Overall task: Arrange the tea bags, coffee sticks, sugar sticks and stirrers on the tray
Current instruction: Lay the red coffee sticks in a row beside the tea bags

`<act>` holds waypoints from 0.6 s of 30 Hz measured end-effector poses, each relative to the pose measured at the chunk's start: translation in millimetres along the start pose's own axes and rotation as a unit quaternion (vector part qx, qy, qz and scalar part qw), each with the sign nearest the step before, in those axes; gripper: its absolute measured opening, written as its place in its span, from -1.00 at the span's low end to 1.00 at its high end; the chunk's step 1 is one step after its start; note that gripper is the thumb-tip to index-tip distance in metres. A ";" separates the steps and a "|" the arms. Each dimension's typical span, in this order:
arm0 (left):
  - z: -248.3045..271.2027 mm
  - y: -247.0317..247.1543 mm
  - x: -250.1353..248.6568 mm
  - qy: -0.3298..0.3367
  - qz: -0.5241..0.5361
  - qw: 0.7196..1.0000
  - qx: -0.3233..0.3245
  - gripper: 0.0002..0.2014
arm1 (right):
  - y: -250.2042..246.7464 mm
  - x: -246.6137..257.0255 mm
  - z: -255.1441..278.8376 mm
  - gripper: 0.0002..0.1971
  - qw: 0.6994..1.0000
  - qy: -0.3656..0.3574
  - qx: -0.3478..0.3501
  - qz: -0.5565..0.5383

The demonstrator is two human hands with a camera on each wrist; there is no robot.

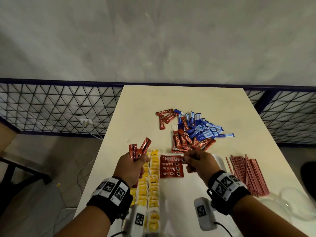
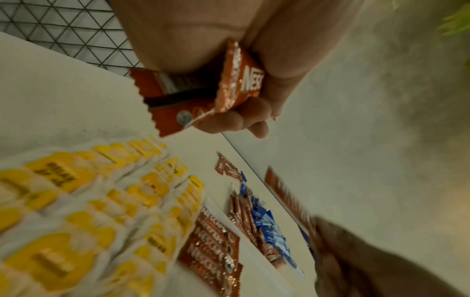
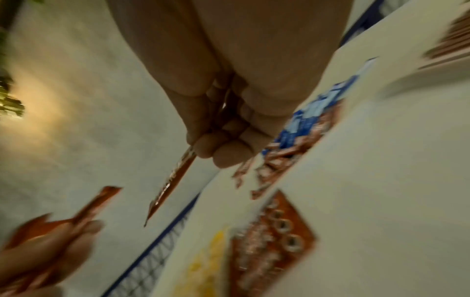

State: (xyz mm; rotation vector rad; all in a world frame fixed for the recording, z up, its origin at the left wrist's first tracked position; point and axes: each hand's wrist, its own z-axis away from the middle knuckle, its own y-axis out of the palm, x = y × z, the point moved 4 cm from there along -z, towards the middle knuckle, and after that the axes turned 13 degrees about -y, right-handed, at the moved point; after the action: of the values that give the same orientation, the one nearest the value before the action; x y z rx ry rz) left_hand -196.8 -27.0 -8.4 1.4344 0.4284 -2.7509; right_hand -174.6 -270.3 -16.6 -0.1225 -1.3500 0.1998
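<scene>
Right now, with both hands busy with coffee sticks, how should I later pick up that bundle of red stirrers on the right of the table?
Take the stirrers across the middle of the bundle, from above with the right hand, thumb and fingers on its two long sides. They lie flat, thin and roughly parallel, running away from you, so a mid-length pinch probably keeps them together and level.

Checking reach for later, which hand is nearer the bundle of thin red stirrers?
Right. The right hand is just left of the bundle of thin red stirrers; the left hand is farther left, beyond the yellow tea bags.
</scene>
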 end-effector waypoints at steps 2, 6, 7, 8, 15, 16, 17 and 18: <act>-1.5 -5.5 9.7 -0.012 -0.010 1.000 0.000 -0.76 | -10.8 -28.4 6.7 -0.96 0.998 0.049 0.007 0.040; -3.7 -11.8 25.0 -0.010 -0.020 1.000 0.000 -0.83 | -5.2 -69.8 18.7 -0.98 0.981 0.110 0.055 0.150; -3.5 -12.7 27.2 -0.007 -0.024 1.000 0.001 -0.83 | -1.0 -75.3 18.5 -0.97 0.980 0.116 0.049 0.152; -2.7 -13.4 29.0 -0.005 -0.028 1.000 0.002 -0.84 | 3.5 -80.3 17.4 -0.95 0.980 0.121 0.040 0.155; 3.1 -25.4 33.2 0.000 -0.011 1.000 0.008 -0.90 | 22.1 -85.6 4.9 -0.72 0.954 0.135 0.036 0.266; 3.9 -26.8 33.6 -0.001 -0.011 1.000 0.008 -0.90 | 22.7 -84.7 4.1 -0.70 0.951 0.135 0.040 0.276; 4.0 -28.8 34.6 -0.001 -0.010 1.000 0.006 -0.90 | 23.4 -83.7 3.0 -0.69 0.949 0.134 0.043 0.284; 4.3 -30.4 35.2 0.000 -0.009 1.000 0.006 -0.90 | 24.1 -82.7 2.2 -0.69 0.946 0.133 0.045 0.292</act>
State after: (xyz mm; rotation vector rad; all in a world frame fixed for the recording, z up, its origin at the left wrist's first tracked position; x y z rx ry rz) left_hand -224.8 5.3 -27.3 1.4395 0.4278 -2.7719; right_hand -195.5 -264.4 -100.0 -0.4591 -1.0031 0.7191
